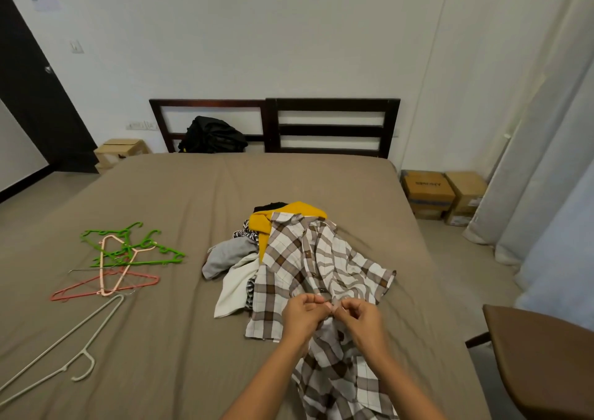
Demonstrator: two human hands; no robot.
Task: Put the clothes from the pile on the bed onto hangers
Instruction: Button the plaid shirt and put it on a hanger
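Observation:
A brown and white plaid shirt (308,259) lies spread over the clothes pile (257,246) in the middle of the bed (160,339). My left hand (302,315) and my right hand (360,320) meet at the shirt's front placket, each pinching the fabric with curled fingers. The shirt's lower part trails toward me between my forearms. The pile under it shows yellow, grey, cream, black and striped garments. On the left of the bed lie green hangers (135,246), a pink hanger (112,265), a red hanger (106,286) and a white hanger (64,345).
A dark headboard (334,127) stands at the far end with a black bag (212,135) against it. Cardboard boxes (443,194) sit on the floor at the right near pale curtains (546,162). A brown chair (543,355) stands close at the right.

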